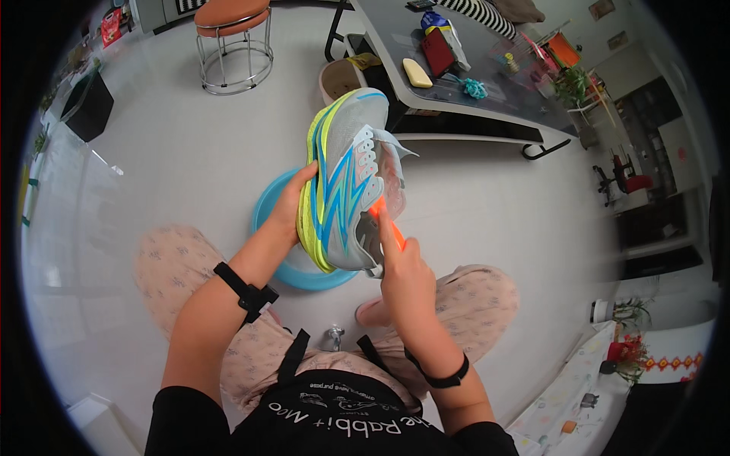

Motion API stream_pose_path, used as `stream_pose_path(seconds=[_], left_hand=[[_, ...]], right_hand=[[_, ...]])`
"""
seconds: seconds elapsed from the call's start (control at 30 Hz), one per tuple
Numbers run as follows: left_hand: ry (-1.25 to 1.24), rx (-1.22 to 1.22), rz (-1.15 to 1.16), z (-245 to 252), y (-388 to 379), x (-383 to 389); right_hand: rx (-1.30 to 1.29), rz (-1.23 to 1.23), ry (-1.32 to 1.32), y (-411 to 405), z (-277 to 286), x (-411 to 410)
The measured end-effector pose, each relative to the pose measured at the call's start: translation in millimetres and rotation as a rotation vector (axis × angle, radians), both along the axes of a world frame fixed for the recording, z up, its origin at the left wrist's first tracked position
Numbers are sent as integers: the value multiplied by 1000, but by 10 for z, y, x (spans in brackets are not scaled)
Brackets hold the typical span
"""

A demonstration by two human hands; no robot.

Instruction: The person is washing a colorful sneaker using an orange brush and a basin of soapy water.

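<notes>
A grey running shoe (342, 188) with blue stripes and a thick yellow-green sole is held up in front of me, its toe pointing away. My left hand (291, 199) grips it by the sole on the left side. In my right hand (406, 268) is an orange tool (397, 232), perhaps a brush handle, with the index finger stretched along it. The tool's far end is at the shoe's opening, and its working part is hidden. No laces show in the eyelets, and the tongue sticks out to the right. Below the shoe stands a light blue plastic basin (316, 280), partly covered by it.
Beyond the shoe are a waste bin (336, 82) and a low glass-topped table (393, 51) bearing a yellow bar of soap (417, 73), a red phone or case (438, 52) and teal laces or cord (474, 88). An orange round stool (231, 17) stands at the upper left.
</notes>
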State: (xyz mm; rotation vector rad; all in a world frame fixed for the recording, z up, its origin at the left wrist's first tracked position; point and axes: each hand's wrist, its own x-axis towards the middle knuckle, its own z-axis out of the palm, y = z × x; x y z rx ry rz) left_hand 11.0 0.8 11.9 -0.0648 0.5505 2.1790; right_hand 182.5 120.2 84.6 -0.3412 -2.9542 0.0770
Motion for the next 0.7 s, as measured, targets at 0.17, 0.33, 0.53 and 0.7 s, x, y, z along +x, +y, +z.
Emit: stream_pose_path(seconds=[0.17,0.33,0.53,0.7], left_hand=[[50,36,33,-92,-46,-112],[104,-47,116,3,-77,-108],[198,17,317,33,-401,-219],[190,-77,427,106,-533,-217]], right_hand=[[46,-52,-37,68,72,-61],[103,89,167,442,21,-672],[6,279,101,151,288,-572],[-4,353,143,272,186,-882]])
